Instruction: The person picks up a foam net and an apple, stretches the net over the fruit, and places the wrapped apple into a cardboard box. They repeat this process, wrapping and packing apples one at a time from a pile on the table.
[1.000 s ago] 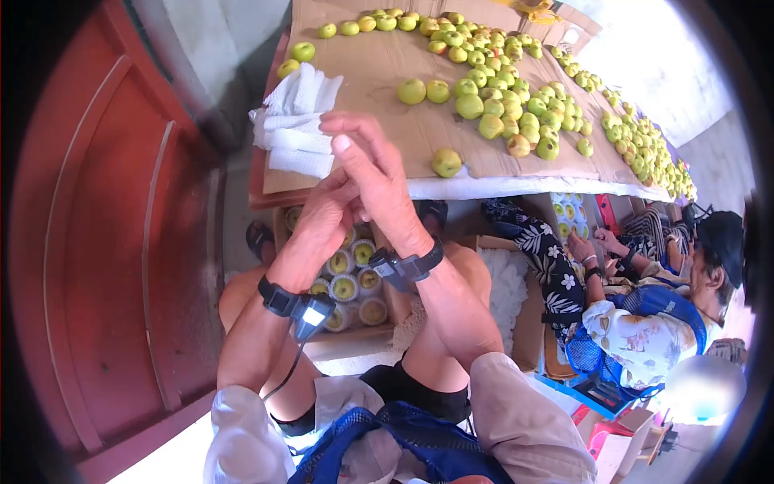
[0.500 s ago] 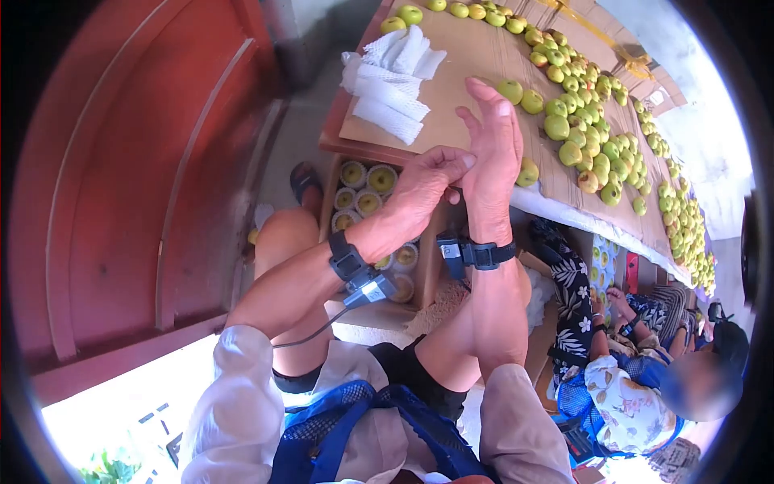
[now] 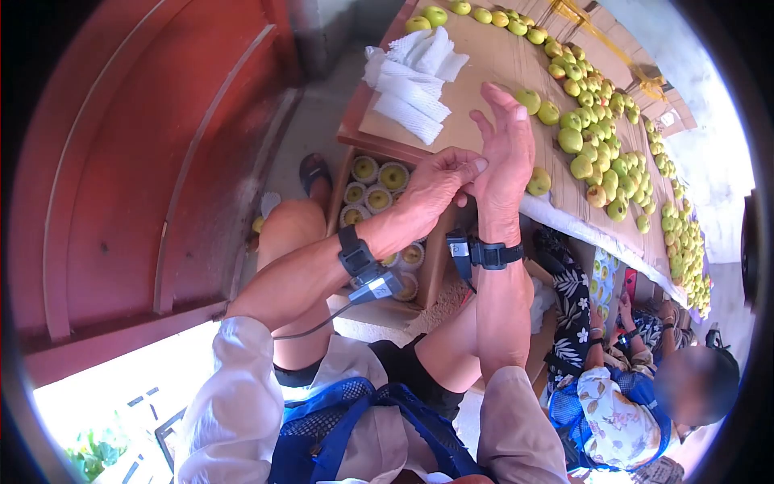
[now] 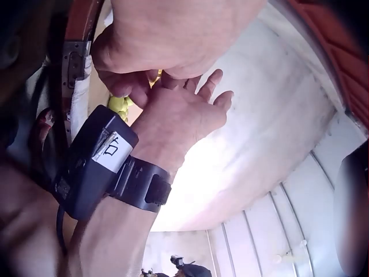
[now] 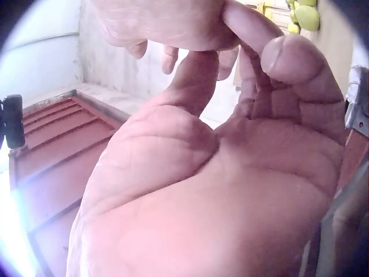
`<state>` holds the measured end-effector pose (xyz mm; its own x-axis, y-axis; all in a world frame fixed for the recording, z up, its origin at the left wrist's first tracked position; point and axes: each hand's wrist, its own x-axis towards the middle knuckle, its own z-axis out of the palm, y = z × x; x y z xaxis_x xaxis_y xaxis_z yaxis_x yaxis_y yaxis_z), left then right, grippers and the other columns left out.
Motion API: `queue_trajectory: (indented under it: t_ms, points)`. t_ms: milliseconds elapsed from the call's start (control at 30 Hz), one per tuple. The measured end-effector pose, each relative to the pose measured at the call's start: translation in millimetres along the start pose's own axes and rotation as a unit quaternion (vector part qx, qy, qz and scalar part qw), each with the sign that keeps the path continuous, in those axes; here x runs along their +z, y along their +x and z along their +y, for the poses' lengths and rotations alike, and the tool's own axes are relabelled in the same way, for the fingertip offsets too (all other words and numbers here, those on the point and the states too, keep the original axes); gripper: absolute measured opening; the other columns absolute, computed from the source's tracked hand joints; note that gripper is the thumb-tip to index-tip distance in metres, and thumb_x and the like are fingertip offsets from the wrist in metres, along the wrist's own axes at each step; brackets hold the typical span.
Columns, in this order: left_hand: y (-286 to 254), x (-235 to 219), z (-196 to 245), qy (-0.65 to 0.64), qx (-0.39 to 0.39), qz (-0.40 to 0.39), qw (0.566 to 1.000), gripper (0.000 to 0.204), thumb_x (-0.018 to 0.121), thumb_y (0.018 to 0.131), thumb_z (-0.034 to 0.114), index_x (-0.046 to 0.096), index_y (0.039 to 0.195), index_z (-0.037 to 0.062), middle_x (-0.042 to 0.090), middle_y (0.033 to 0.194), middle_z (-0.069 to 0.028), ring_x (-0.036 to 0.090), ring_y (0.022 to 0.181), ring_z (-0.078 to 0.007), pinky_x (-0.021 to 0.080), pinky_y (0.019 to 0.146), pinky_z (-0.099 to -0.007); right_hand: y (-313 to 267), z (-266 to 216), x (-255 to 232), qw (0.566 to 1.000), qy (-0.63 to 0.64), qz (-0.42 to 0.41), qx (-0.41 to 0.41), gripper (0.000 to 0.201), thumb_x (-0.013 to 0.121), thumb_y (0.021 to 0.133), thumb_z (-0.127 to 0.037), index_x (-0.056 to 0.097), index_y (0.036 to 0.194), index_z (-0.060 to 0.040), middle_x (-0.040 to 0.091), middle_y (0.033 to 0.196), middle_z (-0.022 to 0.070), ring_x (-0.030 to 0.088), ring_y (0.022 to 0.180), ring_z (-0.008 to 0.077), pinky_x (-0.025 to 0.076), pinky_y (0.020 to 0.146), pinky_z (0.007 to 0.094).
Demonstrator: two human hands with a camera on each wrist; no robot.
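Note:
My right hand (image 3: pixel 504 157) is raised in front of me, palm turned left and fingers straight up. My left hand (image 3: pixel 435 184) is curled beside it, its fingertips touching the right palm near the thumb base. The right wrist view shows the right hand's palm (image 5: pixel 202 190) with a finger of the left hand (image 5: pixel 167 23) pressing on it. In the left wrist view the left hand (image 4: pixel 167 34) is bunched over the right hand (image 4: pixel 179 118). Neither hand holds an object. Behind them a single yellow-green fruit (image 3: pixel 538 181) lies near the table edge.
A cardboard-covered table (image 3: pixel 476 73) carries several green-yellow fruits (image 3: pixel 597 153) and a pile of white foam net sleeves (image 3: pixel 415 81). Under it stands a box of wrapped fruits (image 3: pixel 375 189). Another person (image 3: pixel 637 387) sits at right. A red door (image 3: pixel 145 161) is at left.
The right hand has turned more upright with fingers spread slightly. The left hand's fingertips stay against its palm. The head view has swung, so the table now sits further up and right.

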<state>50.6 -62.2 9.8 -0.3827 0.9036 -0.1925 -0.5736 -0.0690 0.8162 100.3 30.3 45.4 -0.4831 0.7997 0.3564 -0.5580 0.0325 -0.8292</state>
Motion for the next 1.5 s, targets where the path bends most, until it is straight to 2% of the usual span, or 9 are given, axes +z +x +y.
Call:
queue_trajectory:
  t_ms: [633, 733, 833, 967, 1033, 1167, 1200, 1333, 1500]
  points:
    - [-0.5, -16.8, 2.4, 0.036, 0.011, 0.006, 0.999, 0.017, 0.058, 0.104, 0.020, 0.065, 0.108, 0.0056, 0.066, 0.088, 0.0003, 0.059, 0.076, -0.0068, 0.043, 0.063, -0.0225, 6.8, 18.7, 6.1, 0.998, 0.045, 0.005, 0.044, 0.045, 0.055, 0.104, -0.037, 0.059, 0.124, 0.0028, 0.060, 0.132, 0.0160, 0.054, 0.125, 0.0237, 0.045, 0.101, 0.0436]
    - [0.6, -23.9, 3.0, 0.081, -0.027, 0.002, 0.996, 0.018, 0.056, 0.104, 0.020, 0.066, 0.107, 0.0052, 0.069, 0.089, -0.0012, 0.063, 0.077, -0.0081, 0.044, 0.063, -0.0226, 12.0, 27.1, 2.2, 0.998, -0.009, -0.001, 0.066, 0.039, 0.056, 0.103, -0.033, 0.063, 0.120, 0.0019, 0.065, 0.125, 0.0127, 0.057, 0.122, 0.0217, 0.048, 0.098, 0.0392]
    - [3.5, -26.3, 5.7, 0.189, -0.074, -0.004, 0.979, 0.020, 0.055, 0.102, 0.021, 0.066, 0.105, 0.0042, 0.070, 0.090, -0.0024, 0.067, 0.077, -0.0103, 0.045, 0.062, -0.0229, 21.3, 39.6, -8.2, 0.986, -0.141, 0.032, 0.083, 0.035, 0.060, 0.100, -0.029, 0.067, 0.116, 0.0011, 0.069, 0.117, 0.0113, 0.062, 0.113, 0.0193, 0.050, 0.093, 0.0348]
    - [7.6, -34.7, 13.2, 0.283, -0.069, -0.014, 0.956, 0.022, 0.061, 0.098, 0.022, 0.064, 0.103, 0.0010, 0.071, 0.090, -0.0047, 0.070, 0.080, -0.0121, 0.048, 0.063, -0.0261, 37.0, 80.0, -35.1, 0.910, -0.407, 0.030, 0.066, 0.036, 0.067, 0.092, -0.027, 0.069, 0.116, -0.0006, 0.070, 0.115, 0.0161, 0.067, 0.105, 0.0263, 0.052, 0.090, 0.0383]
    - [12.9, -45.5, 12.4, 0.416, 0.019, 0.022, 0.909, 0.023, 0.062, 0.096, 0.021, 0.064, 0.105, -0.0008, 0.071, 0.091, -0.0085, 0.071, 0.083, -0.0194, 0.051, 0.068, -0.0322, 42.8, 98.0, -43.1, 0.845, -0.534, 0.023, 0.017, 0.040, 0.071, 0.088, -0.029, 0.069, 0.117, -0.0020, 0.069, 0.117, 0.0183, 0.068, 0.104, 0.0315, 0.053, 0.090, 0.0415]
    - [11.7, -57.6, 24.7, 0.619, 0.202, 0.096, 0.753, 0.026, 0.065, 0.092, 0.017, 0.062, 0.110, -0.0024, 0.070, 0.102, -0.0152, 0.068, 0.098, -0.0351, 0.052, 0.083, -0.0448, 49.6, 115.1, -41.2, 0.791, -0.611, 0.026, 0.012, 0.040, 0.074, 0.085, -0.032, 0.071, 0.115, -0.0058, 0.068, 0.121, 0.0162, 0.066, 0.107, 0.0370, 0.051, 0.094, 0.0454]
    - [13.9, -61.6, 28.2, 0.636, 0.224, 0.081, 0.734, 0.027, 0.065, 0.092, 0.016, 0.061, 0.112, -0.0019, 0.063, 0.118, -0.0180, 0.060, 0.110, -0.0413, 0.049, 0.091, -0.0488, 50.5, 117.8, -39.2, 0.785, -0.619, 0.026, 0.018, 0.040, 0.074, 0.084, -0.033, 0.072, 0.114, -0.0068, 0.068, 0.121, 0.0153, 0.066, 0.107, 0.0369, 0.051, 0.095, 0.0454]
    - [29.3, -71.8, 31.8, 0.684, 0.212, 0.039, 0.697, 0.029, 0.065, 0.091, 0.014, 0.060, 0.114, -0.0022, 0.057, 0.125, -0.0201, 0.057, 0.116, -0.0404, 0.048, 0.096, -0.0488, 53.3, 113.1, -33.4, 0.766, -0.641, -0.022, 0.053, 0.035, 0.075, 0.083, -0.033, 0.074, 0.109, -0.0090, 0.068, 0.118, 0.0148, 0.066, 0.107, 0.0360, 0.050, 0.094, 0.0446]
    - [39.3, -76.6, 22.4, 0.742, 0.208, 0.012, 0.638, 0.034, 0.064, 0.089, 0.011, 0.059, 0.120, -0.0038, 0.056, 0.126, -0.0210, 0.054, 0.117, -0.0423, 0.047, 0.099, -0.0497, 57.9, 106.6, -34.0, 0.823, -0.567, 0.009, 0.009, 0.029, 0.076, 0.082, -0.029, 0.074, 0.103, -0.0082, 0.069, 0.111, 0.0152, 0.066, 0.103, 0.0344, 0.051, 0.089, 0.0434]
